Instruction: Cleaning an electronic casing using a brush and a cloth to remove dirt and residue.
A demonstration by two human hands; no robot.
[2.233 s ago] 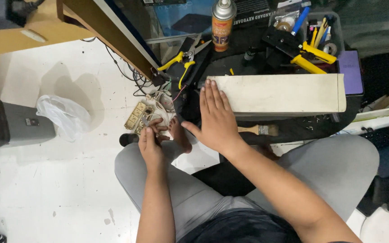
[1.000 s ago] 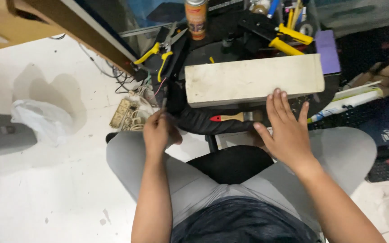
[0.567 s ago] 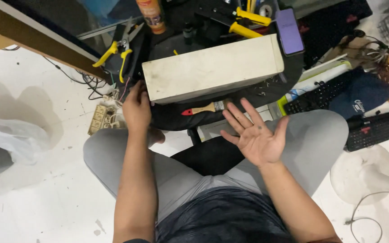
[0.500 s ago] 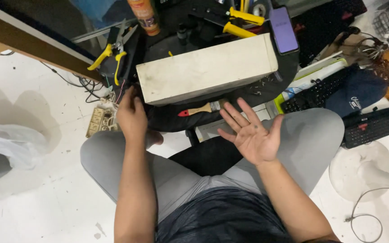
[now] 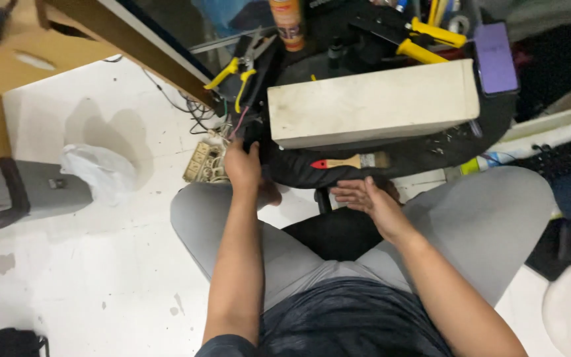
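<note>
I sit cross-legged in grey trousers in front of a black round seat (image 5: 391, 155) that carries tools. My left hand (image 5: 242, 165) reaches forward and closes on the seat's left rim, beside yellow-handled pliers (image 5: 236, 73). Held low just in front of the rim is my right hand (image 5: 365, 197), fingers stretched out to the left and holding nothing. A paintbrush with a red and wooden handle (image 5: 351, 160) lies on the seat just above that hand. A long dirty white box (image 5: 371, 102) lies across the seat behind the brush.
A spray can (image 5: 287, 23), yellow-handled tools (image 5: 431, 36) and a purple flat device (image 5: 495, 49) sit behind the box. On the white floor to the left are a power strip (image 5: 203, 162), a white plastic bag (image 5: 100, 173) and a grey bin (image 5: 31, 193). A wooden beam (image 5: 140, 46) slants overhead.
My right hand left the white box, dropped over my lap with fingers spread, then moved left to the seat's front rim. My left hand stayed at the left rim. The view swung.
</note>
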